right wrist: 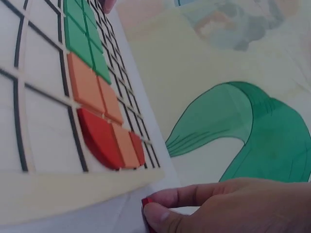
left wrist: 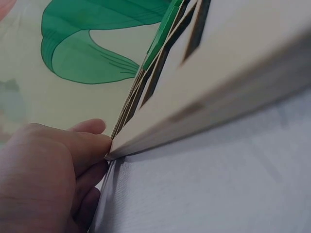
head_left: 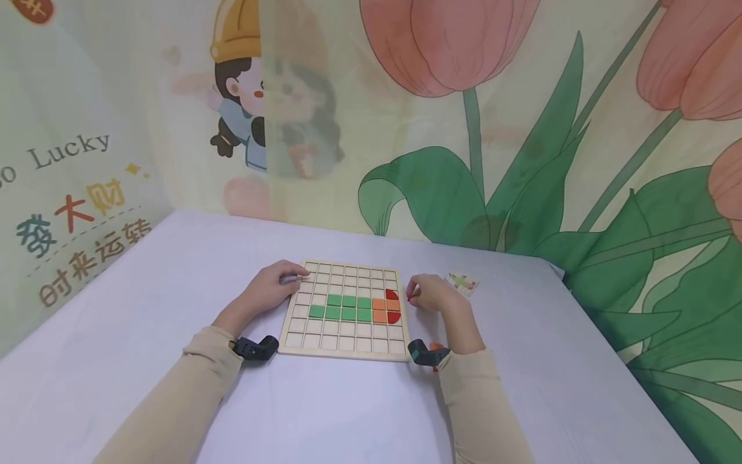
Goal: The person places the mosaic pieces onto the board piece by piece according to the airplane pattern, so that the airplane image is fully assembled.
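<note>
A square wooden grid board (head_left: 341, 340) lies flat on the table. Green square tiles (head_left: 349, 314) fill two rows of its cells, followed on the right by orange tiles (head_left: 379, 316) and two red rounded-corner tiles (head_left: 393, 317). At the board's left edge, my left hand (head_left: 272, 285) grips the rim; the left wrist view shows its fingers (left wrist: 92, 148) against the edge. Just off the right edge, my right hand (head_left: 433, 293) pinches a small red tile (right wrist: 147, 200) between thumb and forefinger. Most of that tile's shape is hidden by the fingers.
A small patterned card (head_left: 462, 282) lies on the white tablecloth (head_left: 324, 412), behind the right hand. Orange and red pieces (head_left: 435, 348) sit beside the right wrist, partly covered by the black wrist camera (head_left: 424, 353). Printed curtains (head_left: 324, 200) rise behind the table.
</note>
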A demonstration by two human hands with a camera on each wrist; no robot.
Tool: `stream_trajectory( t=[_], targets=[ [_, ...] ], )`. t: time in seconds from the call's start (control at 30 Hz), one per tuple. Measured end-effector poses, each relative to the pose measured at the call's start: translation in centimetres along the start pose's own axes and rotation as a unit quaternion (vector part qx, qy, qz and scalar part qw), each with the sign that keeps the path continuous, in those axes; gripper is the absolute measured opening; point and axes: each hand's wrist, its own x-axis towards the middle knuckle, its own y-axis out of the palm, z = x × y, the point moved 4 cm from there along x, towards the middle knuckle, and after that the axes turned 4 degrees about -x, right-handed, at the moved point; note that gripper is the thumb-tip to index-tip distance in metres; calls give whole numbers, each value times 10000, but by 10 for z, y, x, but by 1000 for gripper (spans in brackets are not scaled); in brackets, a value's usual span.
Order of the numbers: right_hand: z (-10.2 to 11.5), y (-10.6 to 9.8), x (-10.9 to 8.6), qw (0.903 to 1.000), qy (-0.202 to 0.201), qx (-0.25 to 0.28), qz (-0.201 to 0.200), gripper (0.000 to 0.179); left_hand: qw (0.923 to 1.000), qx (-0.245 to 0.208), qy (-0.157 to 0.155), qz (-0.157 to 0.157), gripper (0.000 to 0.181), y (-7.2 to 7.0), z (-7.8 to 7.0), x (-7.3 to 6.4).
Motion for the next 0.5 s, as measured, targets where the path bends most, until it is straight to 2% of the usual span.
stream_trajectory(
  t=[0.3, 0.5],
  targets=[
    [-2, -2, 1, 9999, -101, 47, 89, 7, 10000, 30, -18, 68, 31, -2, -1, 1],
    [-4, -2, 1, 9998, 75, 110, 135, 10, 9999, 72, -80, 92, 32, -2, -3, 1]
  ],
)
